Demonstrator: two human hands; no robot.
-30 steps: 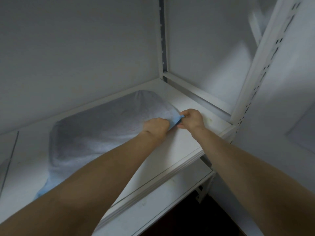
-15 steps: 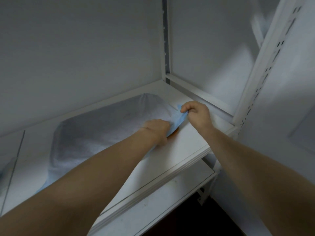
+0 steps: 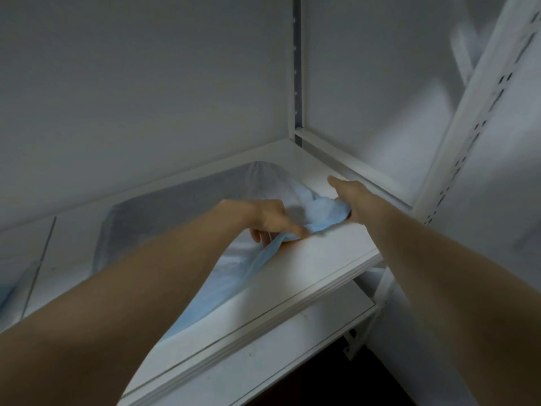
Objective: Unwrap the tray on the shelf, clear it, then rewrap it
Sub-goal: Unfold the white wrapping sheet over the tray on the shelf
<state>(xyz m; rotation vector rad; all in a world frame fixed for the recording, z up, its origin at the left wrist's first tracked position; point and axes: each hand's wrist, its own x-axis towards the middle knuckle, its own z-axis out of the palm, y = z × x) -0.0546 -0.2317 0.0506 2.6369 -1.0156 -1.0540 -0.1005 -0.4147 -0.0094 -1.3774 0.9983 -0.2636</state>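
A tray covered by a light blue-grey wrap [image 3: 164, 224] lies on the white shelf [image 3: 319, 268]. Its right front corner is lifted, and a sliver of orange shows under the wrap edge [image 3: 289, 244]. My left hand [image 3: 269, 221] pinches the wrap's front edge near that corner. My right hand [image 3: 348, 197] grips a bunched fold of the wrap [image 3: 325, 213] at the corner, with its forefinger pointing toward the back. The tray's contents are hidden under the wrap.
A white back wall and side panel close in the shelf. A slotted upright post [image 3: 468, 136] stands at the right. A lower shelf [image 3: 263, 364] juts out below. Another blue-wrapped thing [image 3: 6, 294] shows at the far left.
Both hands have pulled the wrap's corner up and apart. The right hand moved back and right with a bunched fold; the left now lifts the front edge, loosening it along the tray's front.
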